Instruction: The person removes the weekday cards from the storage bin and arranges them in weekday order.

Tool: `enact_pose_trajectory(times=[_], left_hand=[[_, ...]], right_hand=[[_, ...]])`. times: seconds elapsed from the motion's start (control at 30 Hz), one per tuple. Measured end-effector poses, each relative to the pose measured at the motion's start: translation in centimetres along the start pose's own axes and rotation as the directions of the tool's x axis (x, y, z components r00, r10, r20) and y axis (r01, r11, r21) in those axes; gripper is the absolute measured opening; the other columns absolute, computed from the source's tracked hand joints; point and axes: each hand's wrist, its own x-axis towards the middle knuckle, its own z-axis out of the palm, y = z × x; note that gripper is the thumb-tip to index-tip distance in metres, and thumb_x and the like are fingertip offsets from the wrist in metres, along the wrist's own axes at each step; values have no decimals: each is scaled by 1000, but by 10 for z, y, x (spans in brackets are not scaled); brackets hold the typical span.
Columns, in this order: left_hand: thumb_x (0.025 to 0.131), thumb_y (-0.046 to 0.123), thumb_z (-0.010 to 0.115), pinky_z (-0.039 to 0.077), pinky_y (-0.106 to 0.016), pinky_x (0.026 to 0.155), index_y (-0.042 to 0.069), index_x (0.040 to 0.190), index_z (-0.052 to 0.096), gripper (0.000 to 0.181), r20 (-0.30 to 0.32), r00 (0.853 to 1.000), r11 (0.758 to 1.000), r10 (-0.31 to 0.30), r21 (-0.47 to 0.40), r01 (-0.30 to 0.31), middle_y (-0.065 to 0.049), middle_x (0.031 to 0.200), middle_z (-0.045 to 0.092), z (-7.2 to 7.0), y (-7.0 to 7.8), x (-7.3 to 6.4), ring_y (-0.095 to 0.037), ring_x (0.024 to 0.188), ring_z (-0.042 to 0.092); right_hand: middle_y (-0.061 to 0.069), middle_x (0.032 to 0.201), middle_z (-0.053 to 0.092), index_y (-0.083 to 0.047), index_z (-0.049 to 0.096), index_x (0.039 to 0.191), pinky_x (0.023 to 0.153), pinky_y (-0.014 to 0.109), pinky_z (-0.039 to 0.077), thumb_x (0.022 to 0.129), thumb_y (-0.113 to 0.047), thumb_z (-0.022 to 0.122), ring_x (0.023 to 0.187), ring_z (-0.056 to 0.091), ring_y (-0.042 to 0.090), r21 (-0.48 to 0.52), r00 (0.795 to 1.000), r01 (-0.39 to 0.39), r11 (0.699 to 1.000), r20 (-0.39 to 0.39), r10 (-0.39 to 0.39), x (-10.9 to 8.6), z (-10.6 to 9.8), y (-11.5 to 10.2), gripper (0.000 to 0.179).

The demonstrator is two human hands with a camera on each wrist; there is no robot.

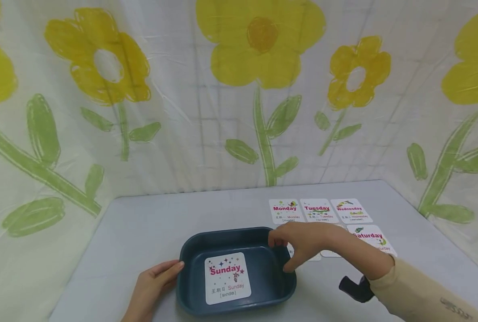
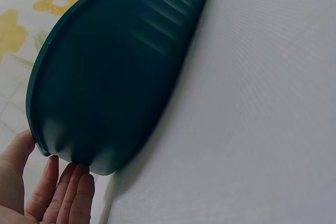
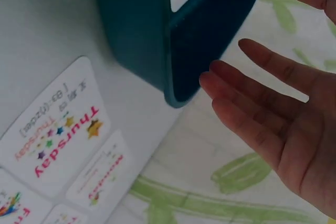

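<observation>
A dark blue-green plastic tray [image 1: 263, 277] stands on the table, with a white Sunday card [image 1: 227, 278] lying face up inside it. At the tray's left end my left hand [image 1: 155, 286] holds the rim; in the left wrist view its thumb [image 2: 18, 150] is at the rim and its fingers [image 2: 71, 192] lie against the outer wall. My right hand [image 1: 303, 243] hovers over the tray's right end, thumb and fingers spread apart. In the right wrist view, nothing shows between these fingers [image 3: 252, 108], which are close to the tray's rim.
Day cards lie at the right: Monday [image 1: 285, 211], Tuesday [image 1: 319, 210], Wednesday [image 1: 351, 210] and Saturday [image 1: 371, 238]. My right hand partly covers others; a Thursday card [image 3: 58, 129] shows in the right wrist view. A black object [image 1: 356, 289] sits under the right forearm. A flowered curtain [image 1: 174, 134] borders the table.
</observation>
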Motion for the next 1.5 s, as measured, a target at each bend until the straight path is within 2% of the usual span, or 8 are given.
enact_pose_trajectory(times=[0.3, 0.53, 0.87, 1.0, 1.17, 1.3, 1.5], left_hand=[[71, 48, 75, 53, -37, 85, -3, 115, 61, 69, 3, 1000, 1000, 10, -5, -10, -13, 111, 65, 1, 2, -1, -19, 94, 65], [72, 47, 75, 53, -37, 84, -3, 114, 61, 67, 3, 1000, 1000, 15, 4, -15, -13, 110, 66, 1, 5, -4, -20, 95, 65], [72, 44, 75, 54, -35, 83, -3, 114, 61, 65, -2, 1000, 1000, 21, -8, -21, -12, 109, 66, 1, 5, -4, -18, 93, 65], [72, 45, 75, 54, -36, 83, -3, 114, 61, 66, -3, 1000, 1000, 13, -11, -13, -12, 109, 66, 0, 4, -3, -18, 93, 65], [71, 46, 76, 54, -36, 82, -3, 114, 61, 67, -5, 1000, 1000, 8, -11, -8, -13, 109, 66, 0, 3, -3, -19, 92, 65], [70, 47, 76, 54, -36, 82, -3, 114, 61, 67, -7, 1000, 1000, 12, -4, -12, -13, 110, 66, 0, 2, -2, -20, 93, 65], [70, 50, 75, 54, -38, 83, -2, 114, 61, 70, -2, 1000, 1000, 10, 8, -10, -14, 111, 65, 1, 0, 1, -22, 95, 65]], right_hand=[[-8, 106, 60, -22, 57, 111, 84, 26, 50, 72, -37, 76, 99, 55, 10, 17, 996, 83, 996, 32, -83, 27, 2, -17, 47], [-3, 116, 58, -20, 56, 116, 88, 28, 49, 73, -40, 75, 105, 53, 12, 24, 992, 121, 992, 31, -121, 47, 17, -27, 51], [-4, 116, 55, -23, 56, 119, 88, 27, 49, 73, -44, 74, 98, 50, 7, 45, 990, 140, 989, -8, -140, 65, 47, -33, 54], [-3, 116, 54, -22, 56, 121, 82, 22, 49, 73, -44, 74, 93, 50, 5, 66, 991, 130, 989, -32, -128, 71, 57, -37, 55], [-6, 119, 54, -24, 56, 121, 81, 27, 50, 72, -46, 74, 99, 49, 7, 63, 992, 115, 991, -67, -111, 77, 69, -41, 56], [-5, 125, 52, -25, 56, 121, 86, 32, 50, 71, -47, 75, 109, 48, 11, 25, 988, 123, 992, -95, -120, 82, 80, -44, 57], [0, 134, 46, -25, 51, 126, 93, 39, 48, 70, -49, 76, 122, 44, 19, -121, 978, 142, 982, -135, -158, 88, 93, -49, 65]])
